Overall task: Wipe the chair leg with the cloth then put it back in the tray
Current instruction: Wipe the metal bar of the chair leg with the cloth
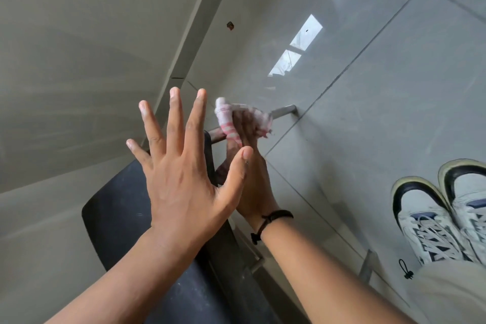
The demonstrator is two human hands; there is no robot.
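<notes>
My left hand (pixel 184 163) is raised in front of the camera, fingers spread, holding nothing. Behind it my right hand (pixel 249 166), with a black cord at the wrist, grips a pink-and-white striped cloth (pixel 236 118) pressed around the metal chair leg (pixel 284 110). The leg runs low over the floor and bends down at its far end. The black chair seat (pixel 123 218) lies under my left forearm. My left hand hides part of the right hand and part of the leg. No tray is in view.
Glossy grey floor tiles (pixel 368 87) spread to the right, and a pale wall with a skirting strip (pixel 194 26) runs along the left. My two white-and-navy sneakers (pixel 441 218) stand at the right. A second metal leg (pixel 368 265) shows near my trouser.
</notes>
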